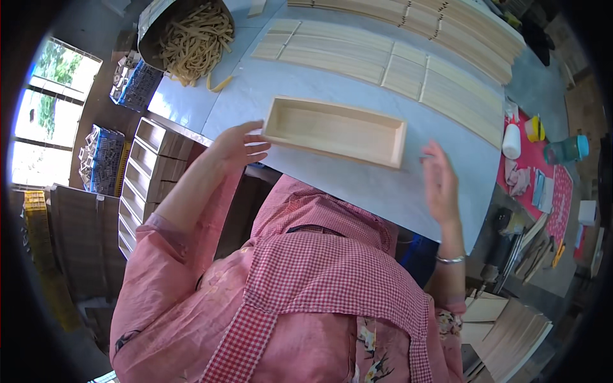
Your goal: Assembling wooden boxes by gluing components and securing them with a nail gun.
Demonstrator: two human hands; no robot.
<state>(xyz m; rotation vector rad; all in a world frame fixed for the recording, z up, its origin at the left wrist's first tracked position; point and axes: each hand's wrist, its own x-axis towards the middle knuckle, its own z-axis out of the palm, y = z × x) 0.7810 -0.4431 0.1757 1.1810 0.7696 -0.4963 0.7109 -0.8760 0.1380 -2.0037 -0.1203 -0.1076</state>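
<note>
A shallow, open-topped rectangular box of pale wood (338,129) rests on the light grey tabletop (332,175) in front of me. At its left end is my left hand (239,144), fingers spread, the tips close against the box's end wall; whether they touch it I cannot tell. My right hand (439,182) hovers off the box's right end with its fingers stretched out and slightly blurred, holding nothing. Beyond the box lies a flat row of thin pale wooden slats (357,60), with narrow bands across it.
A tilted container (151,46) full of beige rubber-like bands stands at the far left. A thick stack of slats (440,29) lies at the back. Several wooden boxes (143,169) are stacked left of the table. A bottle (565,150) and white roll (511,142) stand at right.
</note>
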